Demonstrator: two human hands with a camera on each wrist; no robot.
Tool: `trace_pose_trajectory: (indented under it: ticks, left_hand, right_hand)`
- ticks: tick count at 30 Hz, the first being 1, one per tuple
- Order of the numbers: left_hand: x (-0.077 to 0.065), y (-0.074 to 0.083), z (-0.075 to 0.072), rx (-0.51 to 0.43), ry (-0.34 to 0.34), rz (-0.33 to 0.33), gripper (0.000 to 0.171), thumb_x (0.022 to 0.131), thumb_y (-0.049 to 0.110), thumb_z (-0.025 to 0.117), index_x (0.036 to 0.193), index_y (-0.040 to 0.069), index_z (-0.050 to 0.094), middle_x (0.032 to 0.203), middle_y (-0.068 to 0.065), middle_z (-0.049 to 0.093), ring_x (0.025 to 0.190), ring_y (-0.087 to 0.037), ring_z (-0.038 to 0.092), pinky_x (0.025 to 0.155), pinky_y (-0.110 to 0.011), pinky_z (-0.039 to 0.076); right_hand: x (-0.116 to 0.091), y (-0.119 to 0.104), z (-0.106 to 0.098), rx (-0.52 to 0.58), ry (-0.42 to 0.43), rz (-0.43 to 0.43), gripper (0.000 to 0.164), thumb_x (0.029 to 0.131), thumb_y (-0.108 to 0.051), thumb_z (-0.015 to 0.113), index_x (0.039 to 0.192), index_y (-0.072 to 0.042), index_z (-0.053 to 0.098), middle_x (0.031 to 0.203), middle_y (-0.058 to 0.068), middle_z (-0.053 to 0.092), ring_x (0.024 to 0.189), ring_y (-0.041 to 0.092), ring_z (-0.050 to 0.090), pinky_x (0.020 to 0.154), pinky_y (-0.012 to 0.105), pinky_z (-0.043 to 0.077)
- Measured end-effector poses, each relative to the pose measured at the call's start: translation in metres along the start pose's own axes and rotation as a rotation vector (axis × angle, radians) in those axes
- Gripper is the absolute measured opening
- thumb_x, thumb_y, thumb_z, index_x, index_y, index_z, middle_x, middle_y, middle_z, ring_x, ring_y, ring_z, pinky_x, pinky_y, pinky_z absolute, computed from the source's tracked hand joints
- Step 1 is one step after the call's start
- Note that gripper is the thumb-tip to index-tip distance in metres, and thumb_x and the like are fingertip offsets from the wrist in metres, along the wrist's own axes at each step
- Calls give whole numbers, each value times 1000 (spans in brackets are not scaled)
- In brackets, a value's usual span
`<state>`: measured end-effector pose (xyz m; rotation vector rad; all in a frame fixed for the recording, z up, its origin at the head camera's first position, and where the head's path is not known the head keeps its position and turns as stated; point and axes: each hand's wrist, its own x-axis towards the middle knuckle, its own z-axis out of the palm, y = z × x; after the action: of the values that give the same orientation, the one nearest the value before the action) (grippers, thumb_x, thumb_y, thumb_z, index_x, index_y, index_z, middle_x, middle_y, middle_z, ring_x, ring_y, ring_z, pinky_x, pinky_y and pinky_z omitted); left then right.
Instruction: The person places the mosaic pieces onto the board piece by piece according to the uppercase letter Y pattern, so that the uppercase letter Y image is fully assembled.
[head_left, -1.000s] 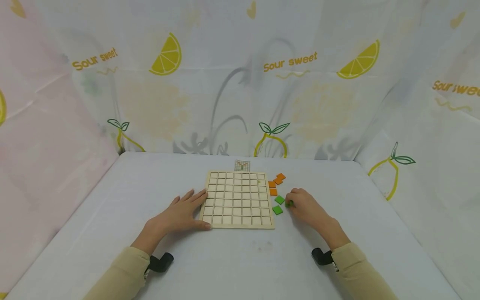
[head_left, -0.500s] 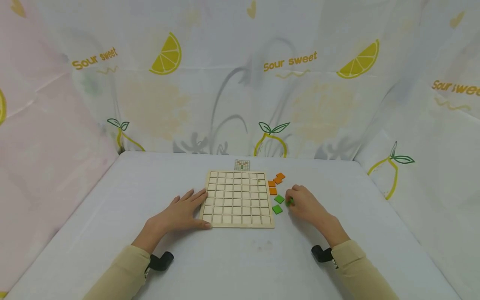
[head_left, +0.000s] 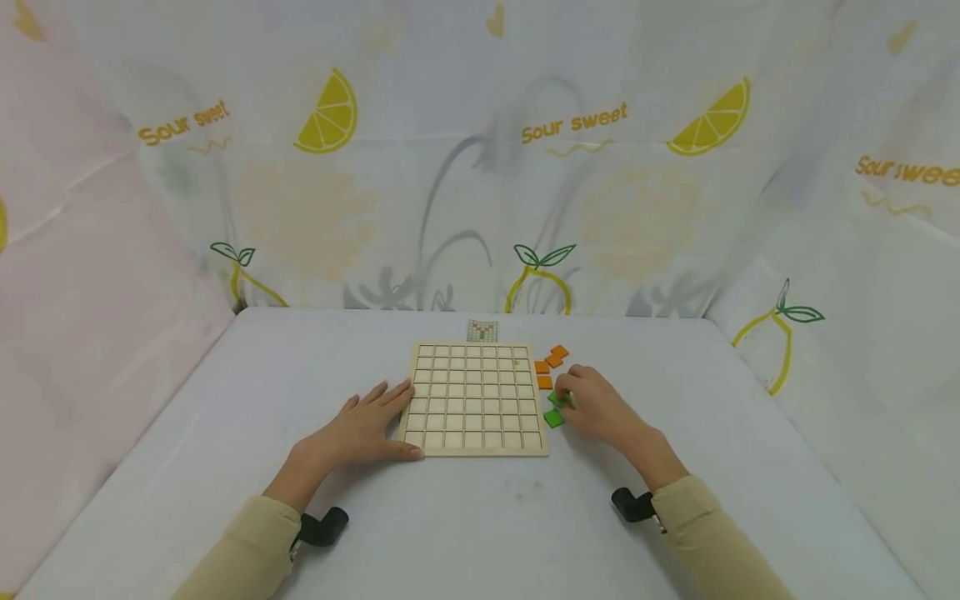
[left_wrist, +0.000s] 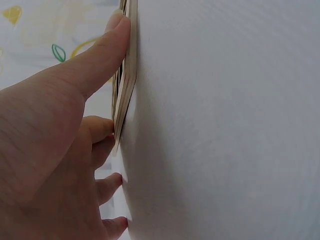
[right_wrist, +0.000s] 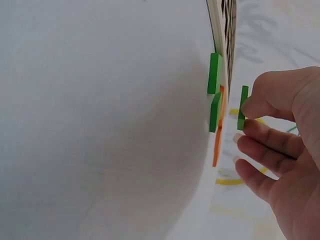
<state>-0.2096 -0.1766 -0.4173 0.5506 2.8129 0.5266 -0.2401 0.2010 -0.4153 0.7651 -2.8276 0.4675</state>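
Note:
A wooden grid board [head_left: 472,452] with bare square cells lies flat in the middle of the head view. My left hand [head_left: 363,427] rests at its left side, fingers spread along the edge and thumb on the front corner. In the right wrist view, my right hand [right_wrist: 285,135] pinches a green square tile [right_wrist: 244,95] on edge between thumb and index finger, raised above the table. Below it, by the board's right edge, lie two more green tiles, a nearer tile [right_wrist: 214,73] and a farther tile [right_wrist: 215,114]. In the head view the hand partly covers the farther one.
Several orange tiles [head_left: 544,382] lie along the board's upper right edge, two of them overlapping. A small card [head_left: 482,331] with a coloured grid pattern sits behind the board. Printed cloth [head_left: 420,208] walls in the white table [head_left: 480,533] at the back and sides.
My right hand has moved left with the pinched green tile, from beside the loose green tiles to over the farther one. The left hand stays at the board's edge.

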Motion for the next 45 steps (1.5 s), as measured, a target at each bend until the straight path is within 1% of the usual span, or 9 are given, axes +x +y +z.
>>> trace_pose_trajectory:
  ticks: [5, 12, 19, 24, 30, 33, 36, 41, 45]
  left_hand:
    - [1, 0, 0, -14, 3, -7, 109, 79, 69, 69, 159, 11, 24, 168, -5, 19, 153, -44, 13, 116, -73, 11]
    - [0, -2, 1, -6, -4, -24, 109, 78, 69, 69, 159, 12, 24, 168, -4, 19, 153, -43, 13, 116, -72, 11]
    - [0, -1, 1, -11, 7, -13, 108, 78, 69, 69, 159, 12, 25, 167, -4, 21, 153, -44, 14, 116, -72, 12]
    - [0, -1, 0, -6, 0, -12, 108, 79, 69, 69, 159, 12, 24, 168, -4, 20, 153, -43, 14, 117, -72, 12]
    - [-1, 1, -2, -11, -4, -7, 108, 79, 68, 69, 159, 12, 24, 167, -5, 20, 153, -44, 14, 116, -73, 13]
    - [-1, 2, -2, -5, -6, -10, 107, 79, 68, 69, 159, 13, 24, 168, -4, 20, 153, -43, 14, 117, -72, 12]
    - [0, 2, -2, 1, -8, -8, 107, 80, 68, 68, 159, 13, 23, 168, -4, 19, 154, -43, 13, 117, -71, 12]
    - [1, 0, -2, 3, -3, -4, 107, 79, 68, 69, 159, 12, 24, 167, -5, 20, 153, -44, 14, 116, -72, 13]
    - [0, 0, -1, 2, 0, -7, 107, 79, 68, 69, 159, 12, 24, 167, -5, 20, 153, -44, 14, 116, -72, 13]
  right_hand:
    - [6, -5, 1, 10, 20, -28, 20, 75, 5, 70, 83, -12, 65, 83, -1, 56, 79, 14, 48, 72, 30, 46]
    - [11, -19, 2, 31, -16, -40, 19, 75, 4, 69, 83, -12, 65, 83, -2, 54, 79, 14, 45, 70, 27, 41]
    - [14, -27, 6, 28, -24, -38, 18, 78, 3, 70, 84, -13, 64, 91, 0, 59, 89, 17, 51, 78, 32, 48]
    - [18, -35, 10, 44, -48, -31, 18, 78, 3, 69, 84, -13, 65, 94, 0, 60, 94, 17, 52, 81, 33, 49]
    - [21, -44, 14, 72, -63, -71, 19, 78, 5, 66, 85, -13, 65, 87, -1, 54, 83, 14, 46, 73, 28, 43]
    - [22, -47, 16, 73, -77, -82, 18, 80, 4, 66, 86, -13, 65, 86, -2, 53, 82, 13, 44, 71, 26, 41]
    - [23, -49, 18, 59, -76, -98, 17, 81, 3, 68, 86, -13, 66, 86, -2, 53, 81, 12, 44, 70, 25, 41]
    - [26, -54, 20, 39, -52, -158, 17, 80, 4, 67, 87, -12, 67, 86, -1, 55, 79, 12, 44, 68, 23, 42]
    - [28, -60, 22, 55, -59, -163, 17, 81, 4, 67, 86, -12, 67, 86, -2, 54, 79, 11, 44, 66, 21, 41]
